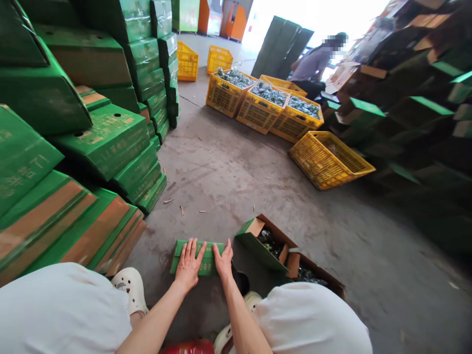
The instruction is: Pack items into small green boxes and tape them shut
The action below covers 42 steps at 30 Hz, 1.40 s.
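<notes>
A green cardboard box (pixel 208 268) with pale print lies closed on the floor between my feet. My left hand (pixel 189 263) rests flat on its top, fingers stretched out. At the box's right end my right hand (pixel 223 260) lies with straight fingers along the edge, and it grips nothing that I can see. A dark rounded thing (pixel 241 281) is partly hidden beside my right wrist; I cannot make out its kind. To the right stand two opened green boxes, a nearer one (pixel 334 286) and a farther one (pixel 250 241), with dark plastic-wrapped contents.
Stacked green boxes (pixel 118 142) rise on the left, and more boxes (pixel 401 113) pile up on the right, blurred. Several yellow crates (pixel 260 115) hold wrapped goods; a tilted yellow crate (pixel 328 162) is nearer. A person (pixel 313 66) sits behind them. Something red (pixel 190 347) lies below me.
</notes>
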Motion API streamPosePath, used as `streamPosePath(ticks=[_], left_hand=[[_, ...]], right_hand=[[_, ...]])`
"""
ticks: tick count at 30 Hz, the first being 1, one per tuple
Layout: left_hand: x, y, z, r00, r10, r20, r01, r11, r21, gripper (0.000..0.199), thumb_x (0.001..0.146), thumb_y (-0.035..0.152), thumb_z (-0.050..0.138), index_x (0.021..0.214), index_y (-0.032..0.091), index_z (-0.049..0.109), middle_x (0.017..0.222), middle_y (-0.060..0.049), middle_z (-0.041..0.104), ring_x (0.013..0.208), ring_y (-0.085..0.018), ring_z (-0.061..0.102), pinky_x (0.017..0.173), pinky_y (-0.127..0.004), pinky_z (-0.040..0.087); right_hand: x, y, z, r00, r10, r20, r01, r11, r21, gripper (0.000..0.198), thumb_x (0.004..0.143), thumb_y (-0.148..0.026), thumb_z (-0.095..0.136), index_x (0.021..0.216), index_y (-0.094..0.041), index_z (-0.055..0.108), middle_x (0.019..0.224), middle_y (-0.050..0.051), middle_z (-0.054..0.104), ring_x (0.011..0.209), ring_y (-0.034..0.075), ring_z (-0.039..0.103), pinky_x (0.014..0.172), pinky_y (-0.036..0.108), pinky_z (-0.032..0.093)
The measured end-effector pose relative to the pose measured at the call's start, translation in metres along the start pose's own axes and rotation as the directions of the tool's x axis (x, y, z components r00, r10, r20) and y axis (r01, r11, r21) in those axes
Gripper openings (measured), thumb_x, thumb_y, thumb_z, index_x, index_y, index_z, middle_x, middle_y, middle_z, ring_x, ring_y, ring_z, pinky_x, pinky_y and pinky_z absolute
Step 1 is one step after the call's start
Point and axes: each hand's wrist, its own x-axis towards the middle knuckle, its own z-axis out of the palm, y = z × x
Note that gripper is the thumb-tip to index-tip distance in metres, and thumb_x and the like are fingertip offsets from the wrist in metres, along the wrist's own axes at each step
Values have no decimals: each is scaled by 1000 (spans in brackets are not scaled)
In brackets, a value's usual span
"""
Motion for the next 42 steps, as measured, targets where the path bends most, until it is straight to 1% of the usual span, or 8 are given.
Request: streamPosePath(ticks=[4,12,18,24,33,36,38,42], left_hand=[[-2,-1,0,1000,-3,3,3,1000,-17,121,64,11,79,167,27,16,173,-18,19,160,-38,13,129,-55,18],[3,-3,3,999,20,25,-19,1000,-18,123,67,16,79,167,29,9,172,-19,19,160,-38,14,128,-58,19],[-1,-3,10,1000,17,-20,-17,1000,-15,118,67,19,81,167,27,19,172,-19,22,159,-38,17,129,-56,18],[-2,-3,4,999,35,-17,-35,999,12,119,65,21,82,166,26,21,171,-21,24,159,-39,17,128,-58,20],[-2,-4,16,997,48,-58,-45,997,62,122,62,24,85,166,28,21,171,-20,25,159,-41,16,128,-57,20],[-2,-5,25,995,54,-83,-49,997,67,127,60,24,87,167,29,19,172,-19,24,159,-41,15,127,-57,19],[-1,-5,30,994,57,-95,-52,997,60,130,58,24,88,167,29,17,172,-19,23,160,-41,13,128,-57,18],[1,-5,35,995,24,-95,-22,999,27,134,54,22,90,167,29,18,173,-20,19,160,-41,7,128,-58,15]], right_hand=[[-3,0,-12,990,-121,-73,102,968,-229,71,106,-53,20,169,-21,14,172,15,20,156,32,26,119,51,33],[-22,-2,1,904,-393,171,421,743,-520,66,106,-54,32,167,-31,25,175,6,18,161,32,5,126,59,13],[-9,13,-33,710,-484,511,702,537,-467,143,62,-71,84,169,-22,2,174,20,7,159,43,-1,125,67,5],[-18,6,-28,762,-442,473,647,551,-527,150,55,-49,98,169,-19,6,171,26,18,158,43,15,124,58,22],[-15,7,-29,752,-438,493,648,630,-428,136,64,-61,89,169,-24,11,173,22,12,160,42,4,125,65,8],[-10,10,-32,881,-387,273,448,868,-215,96,84,-62,69,164,-26,31,171,16,27,159,36,17,125,56,20],[-12,21,-31,996,-89,-12,89,995,-55,66,96,-51,53,153,-20,49,159,18,48,151,32,39,120,46,35],[-36,55,-14,909,406,-95,-408,913,1,48,96,-34,50,130,-2,62,130,31,66,126,38,64,105,48,48]])
